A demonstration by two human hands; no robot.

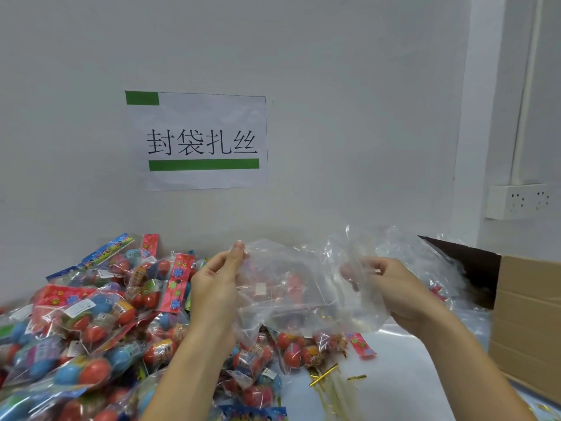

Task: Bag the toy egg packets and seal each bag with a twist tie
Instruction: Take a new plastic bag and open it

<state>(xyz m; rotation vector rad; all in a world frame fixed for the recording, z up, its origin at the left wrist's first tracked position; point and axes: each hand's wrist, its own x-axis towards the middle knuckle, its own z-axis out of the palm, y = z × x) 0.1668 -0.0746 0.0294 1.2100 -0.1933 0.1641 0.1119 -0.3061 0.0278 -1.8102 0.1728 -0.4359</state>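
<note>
Here, grip by grip:
Left hand (217,279): thumb and fingers pinched together on the left edge of a clear plastic bag (303,287), held up above the desk (403,375).
Right hand (394,291): fingers curled round the bag's right side, partly seen through the film.
Bag: crumpled, stretched between the two hands; whether anything lies inside it cannot be told through the plastic.
Toy egg packets (88,323): a big heap on the left of the desk, red, blue and yellow eggs under flowered card headers; a few more lie just below the bag.
Twist ties (323,375): gold strips loose on the desk, near, below the bag.
More clear bags (425,253): piled far right, against the wall.
Cardboard box (528,323): right edge, open.
Wall sign (200,141): white sheet with green bars and black characters, above the heap.
Socket strip (522,202): far right on the wall.
</note>
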